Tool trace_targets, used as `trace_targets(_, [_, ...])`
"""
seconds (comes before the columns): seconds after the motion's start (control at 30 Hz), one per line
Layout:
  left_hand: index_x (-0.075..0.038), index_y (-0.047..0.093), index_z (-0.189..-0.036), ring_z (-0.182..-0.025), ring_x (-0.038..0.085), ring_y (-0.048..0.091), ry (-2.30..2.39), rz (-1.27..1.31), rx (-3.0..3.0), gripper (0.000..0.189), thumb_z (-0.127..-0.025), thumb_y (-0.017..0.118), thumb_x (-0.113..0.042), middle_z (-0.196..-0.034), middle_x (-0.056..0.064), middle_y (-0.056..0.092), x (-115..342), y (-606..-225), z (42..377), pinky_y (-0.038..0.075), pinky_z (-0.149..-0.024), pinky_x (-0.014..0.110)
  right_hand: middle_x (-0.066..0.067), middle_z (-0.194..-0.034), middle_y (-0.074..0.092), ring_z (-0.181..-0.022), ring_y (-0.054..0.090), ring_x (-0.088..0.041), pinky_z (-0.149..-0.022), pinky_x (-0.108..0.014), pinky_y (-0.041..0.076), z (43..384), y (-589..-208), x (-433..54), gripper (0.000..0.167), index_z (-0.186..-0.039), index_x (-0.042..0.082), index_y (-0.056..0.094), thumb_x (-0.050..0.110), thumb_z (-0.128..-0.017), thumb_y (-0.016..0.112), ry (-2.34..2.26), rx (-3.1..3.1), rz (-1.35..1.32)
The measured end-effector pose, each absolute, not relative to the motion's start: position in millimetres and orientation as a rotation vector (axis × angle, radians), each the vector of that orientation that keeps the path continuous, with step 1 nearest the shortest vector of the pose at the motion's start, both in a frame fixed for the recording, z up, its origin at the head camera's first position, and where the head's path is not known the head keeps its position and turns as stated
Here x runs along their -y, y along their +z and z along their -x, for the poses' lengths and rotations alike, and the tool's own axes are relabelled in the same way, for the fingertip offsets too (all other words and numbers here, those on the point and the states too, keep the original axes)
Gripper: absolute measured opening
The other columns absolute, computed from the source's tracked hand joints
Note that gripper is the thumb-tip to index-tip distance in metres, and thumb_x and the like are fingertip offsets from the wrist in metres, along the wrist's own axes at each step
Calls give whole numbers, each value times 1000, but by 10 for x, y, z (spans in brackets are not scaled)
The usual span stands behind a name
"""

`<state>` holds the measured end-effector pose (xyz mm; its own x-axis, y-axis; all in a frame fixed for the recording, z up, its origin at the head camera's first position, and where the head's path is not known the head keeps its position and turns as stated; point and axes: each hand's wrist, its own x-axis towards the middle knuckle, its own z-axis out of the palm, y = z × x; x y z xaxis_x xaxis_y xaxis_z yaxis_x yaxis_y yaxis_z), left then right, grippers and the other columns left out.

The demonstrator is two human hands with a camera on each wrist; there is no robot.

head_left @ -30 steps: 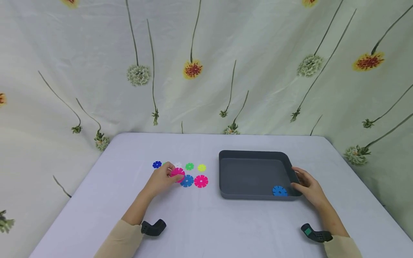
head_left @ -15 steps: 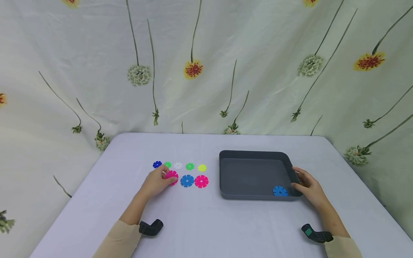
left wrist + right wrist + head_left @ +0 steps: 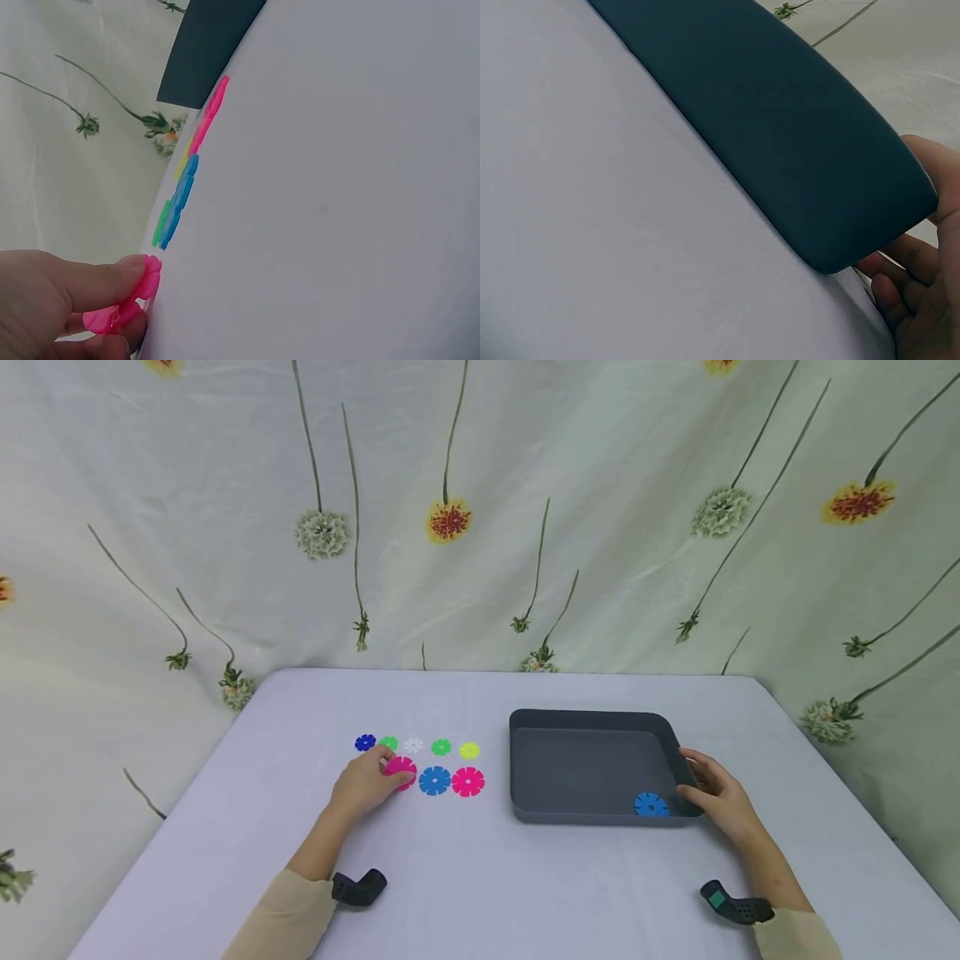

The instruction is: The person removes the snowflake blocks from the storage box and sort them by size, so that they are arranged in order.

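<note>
My left hand [image 3: 367,783] pinches a pink snowflake disc [image 3: 402,771] between thumb and fingers, at the left end of the front row of discs. In the left wrist view the pink disc [image 3: 124,307] is tilted, held close to the tabletop. Just to its right lie a large blue disc [image 3: 435,781] and another pink disc [image 3: 468,782]. My right hand [image 3: 722,795] grips the right side of the dark grey tray [image 3: 585,819], thumb over the rim and fingers outside. A blue disc [image 3: 651,804] sits in the tray's front right corner.
A back row of smaller discs runs behind: dark blue [image 3: 365,742], green [image 3: 387,742], white [image 3: 413,745], another green [image 3: 441,747] and yellow [image 3: 469,750]. A white cloth covers the table [image 3: 525,893]. Behind it hangs a flowered curtain [image 3: 480,593].
My left hand has drawn the pink disc left and slightly nearer, off the blue disc it overlapped, and has hardly moved over the last half second. My right hand and the tray stay put.
</note>
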<state>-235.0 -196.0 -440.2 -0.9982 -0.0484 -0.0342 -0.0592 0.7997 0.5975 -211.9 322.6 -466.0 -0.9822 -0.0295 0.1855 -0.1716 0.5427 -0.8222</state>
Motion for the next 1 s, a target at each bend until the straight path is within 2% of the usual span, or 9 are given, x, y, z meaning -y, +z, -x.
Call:
trace_targets(0.23, [-2,60,-119,-80,25,57,887,104,-3034,48,-86,73,-34,-90,11,63,1944,-4434,2356,47,-66,38,-32,-140,43,-124,45,-43,-83,-7,35,2119,-4662,-3221,57,-144,1,40,10,-93,64,1417,2621,-167])
trace_targets(0.5, [0,62,-116,-75,24,54,927,95,-3067,46,-85,75,-32,-82,8,60,1943,-4445,2329,46,-63,36,-32,-139,45,-121,48,-41,-82,-9,37,2119,-4667,-3214,57,-144,1,41,11,-93,65,1407,2623,-154])
trace_targets(0.9, [-1,63,-111,-87,29,58,944,82,-3095,41,-84,76,-29,-95,14,60,1949,-4478,2329,50,-70,43,-33,-139,45,-121,48,-43,-82,-9,37,2126,-4670,-3203,57,-144,1,41,9,-93,64,1418,2615,-139])
trace_targets(0.93, [-1,63,-111,-87,29,58,946,84,-3095,41,-84,76,-29,-95,14,60,1949,-4479,2330,50,-70,43,-33,-139,45,-121,49,-42,-82,-9,37,2125,-4671,-3205,57,-144,1,41,9,-93,65,1414,2616,-142])
trace_targets(1.0, [-1,63,-111,-86,29,57,939,80,-3098,41,-85,76,-29,-95,14,60,1948,-4478,2328,50,-70,43,-32,-138,46,-117,53,-30,-83,-9,38,2123,-4670,-3211,57,-144,1,41,10,-93,65,1416,2610,-155])
